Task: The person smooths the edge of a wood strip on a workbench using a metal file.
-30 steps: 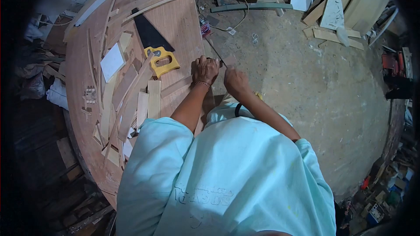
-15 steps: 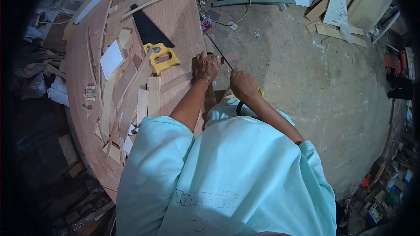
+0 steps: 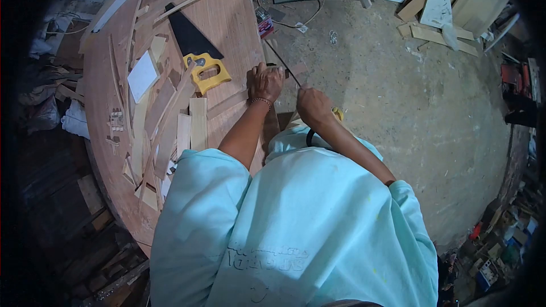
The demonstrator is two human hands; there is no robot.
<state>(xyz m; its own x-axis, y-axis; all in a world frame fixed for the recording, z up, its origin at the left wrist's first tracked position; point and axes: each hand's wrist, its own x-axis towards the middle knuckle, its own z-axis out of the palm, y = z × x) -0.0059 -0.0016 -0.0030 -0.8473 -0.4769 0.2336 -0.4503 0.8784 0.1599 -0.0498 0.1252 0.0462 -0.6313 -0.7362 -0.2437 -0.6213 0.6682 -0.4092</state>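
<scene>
At the table's right edge, my left hand (image 3: 266, 82) bears down with curled fingers on a brown wooden strip (image 3: 296, 70), whose end sticks out past the edge. Closed in a fist, my right hand (image 3: 314, 106) grips a long thin dark blade-like tool (image 3: 280, 57), seen edge-on. It slants up and left from the fist and crosses the strip just right of my left fingers. Its handle is hidden in my hand. Something yellow (image 3: 338, 113) shows beside my right wrist. On the table, left of my left hand, lies a handsaw (image 3: 207, 74) with a yellow handle and black blade.
Wooden strips and offcuts (image 3: 168, 108) cover the left part of the wooden table (image 3: 230, 23), with a white piece (image 3: 143, 77) among them. Boards (image 3: 438, 8) lean at the back right. A cable (image 3: 316, 14) lies on the concrete floor (image 3: 409, 113).
My right hand has shifted slightly up and left with the tool, still across the strip. The whole view has drifted a little; my left hand stays on the strip.
</scene>
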